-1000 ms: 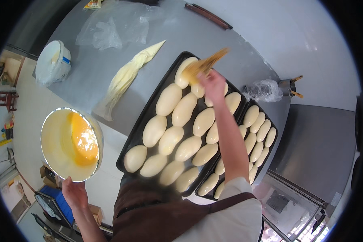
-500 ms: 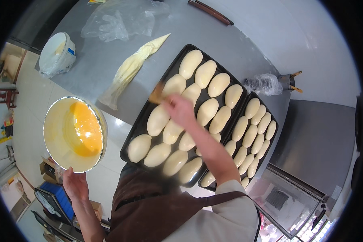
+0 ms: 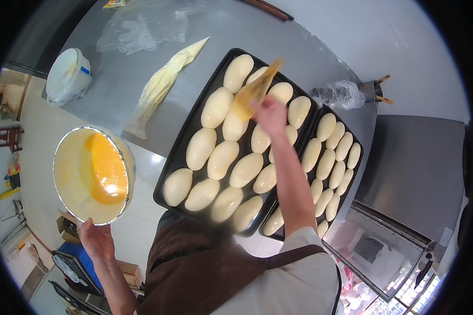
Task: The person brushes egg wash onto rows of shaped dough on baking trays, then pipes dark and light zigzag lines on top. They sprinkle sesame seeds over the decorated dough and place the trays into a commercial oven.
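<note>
- The grey table [image 3: 110, 84] is bearing a black tray [image 3: 180, 158] of oval dough pieces [image 3: 201, 149].
- A bowl [image 3: 71, 173] of yellow liquid [image 3: 105, 168] is resting in the left hand [image 3: 96, 242].
- The right hand [image 3: 270, 115] is gripping a brush [image 3: 255, 95] over the dough pieces.

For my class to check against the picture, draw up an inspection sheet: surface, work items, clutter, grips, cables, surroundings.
Surface: grey table, carrying two dark trays side by side, the left tray and the right tray.
Work items: pale oval dough pieces on both trays; brush above the left tray; bowl with yellow-orange liquid.
Clutter: filled piping bag, clear plastic, plastic-wrapped tub.
Grips: left grip holds the bowl at its rim; right grip holds the brush.
Cables: nothing seen for certain.
Surroundings: white wall, pale tiled floor, grey panel-like surface at right.
</note>
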`<control>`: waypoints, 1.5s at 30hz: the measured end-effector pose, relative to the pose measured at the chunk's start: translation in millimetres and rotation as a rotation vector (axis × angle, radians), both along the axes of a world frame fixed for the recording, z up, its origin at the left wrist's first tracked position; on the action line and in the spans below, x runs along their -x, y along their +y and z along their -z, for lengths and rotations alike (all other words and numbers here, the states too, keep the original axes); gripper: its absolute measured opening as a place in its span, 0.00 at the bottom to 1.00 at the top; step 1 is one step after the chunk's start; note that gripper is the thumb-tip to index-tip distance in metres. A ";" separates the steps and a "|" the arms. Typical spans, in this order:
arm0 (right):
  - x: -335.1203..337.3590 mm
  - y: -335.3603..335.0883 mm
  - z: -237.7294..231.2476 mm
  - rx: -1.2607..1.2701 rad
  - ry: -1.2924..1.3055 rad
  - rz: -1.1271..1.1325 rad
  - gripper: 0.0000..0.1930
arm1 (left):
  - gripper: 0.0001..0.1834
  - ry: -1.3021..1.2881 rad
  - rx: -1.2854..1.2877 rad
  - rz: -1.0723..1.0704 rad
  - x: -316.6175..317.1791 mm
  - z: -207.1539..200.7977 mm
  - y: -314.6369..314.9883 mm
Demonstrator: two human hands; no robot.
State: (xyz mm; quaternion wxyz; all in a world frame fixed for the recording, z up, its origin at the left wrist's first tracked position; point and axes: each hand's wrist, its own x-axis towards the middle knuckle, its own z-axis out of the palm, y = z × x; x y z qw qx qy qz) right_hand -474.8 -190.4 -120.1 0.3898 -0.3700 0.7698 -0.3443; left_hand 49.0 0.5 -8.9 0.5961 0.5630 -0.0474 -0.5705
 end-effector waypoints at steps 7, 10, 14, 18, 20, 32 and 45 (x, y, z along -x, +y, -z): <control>-22.4 72.2 26.1 0.520 0.715 -0.493 0.09 | 0.26 0.037 -0.019 0.063 9.6 -3.6 -1.5; -40.1 106.9 22.7 0.442 0.349 -0.508 0.11 | 0.25 0.024 -0.003 0.063 13.0 -3.4 -4.1; 11.7 54.5 10.2 0.062 -0.017 -0.011 0.14 | 0.23 -0.001 0.022 0.125 11.9 -3.5 -2.6; 29.8 52.4 18.6 0.233 0.187 0.191 0.10 | 0.23 0.031 0.001 0.141 3.2 -5.0 3.1; 0.5 110.4 23.5 0.357 0.511 -0.100 0.08 | 0.23 0.056 0.003 0.131 -2.0 -4.6 7.3; -77.2 144.9 -2.6 0.477 0.119 0.124 0.12 | 0.19 0.047 0.015 0.134 -43.1 -8.5 35.9; -117.2 91.7 11.8 0.364 0.343 -0.081 0.15 | 0.20 0.036 0.034 0.053 -89.2 -10.2 86.8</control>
